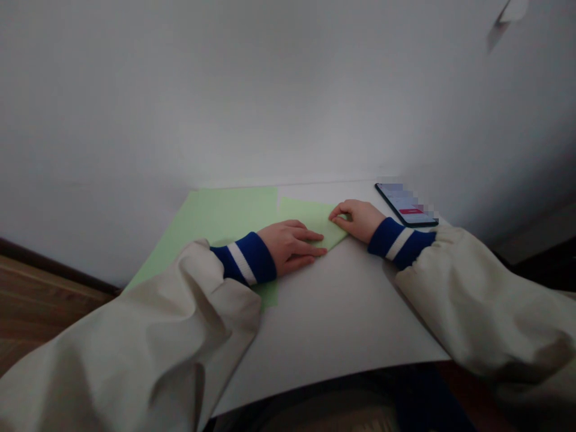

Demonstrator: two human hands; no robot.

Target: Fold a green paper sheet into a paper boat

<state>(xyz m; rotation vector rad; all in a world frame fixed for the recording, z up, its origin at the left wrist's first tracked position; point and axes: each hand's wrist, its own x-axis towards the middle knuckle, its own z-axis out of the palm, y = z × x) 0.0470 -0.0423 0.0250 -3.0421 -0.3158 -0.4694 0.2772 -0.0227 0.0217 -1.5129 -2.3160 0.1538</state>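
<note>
From my remote view, looking fwd & down: the L hand (290,247) lies nearly flat on a folded lt-green paper (315,225), fingers straight, close together & pointing toward the R side of the view. It's open, not gripping; the flat palm and fingers seem placed to pin the paper against the surface, prob to keep it from sliding. The R hand (355,220) sits at the paper's far R tip w/ fingers curled inward, thumb & index near the paper's edge. They may be pinching it lightly, but I can't tell if they actually have hold. This position looks chosen to steady that corner. The paper lies mid-surface between both hands, on a white tabletop (333,324), its pointed end aimed R. A larger lt-green sheet (216,222) lies flat to the L, partly under the L forearm; can't tell if the two papers touch beneath the wrist. Both arms wear cream sleeves (477,306) gathered into blue-and-white striped cuffs (243,258), kept clear of the fingers. A smartphone (407,205) rests face-up near the far R corner, screen pixelated, beyond the R hand's reach of the paper. A white wall (270,90) rises behind; wood floor (40,300) shows lower L.
</note>
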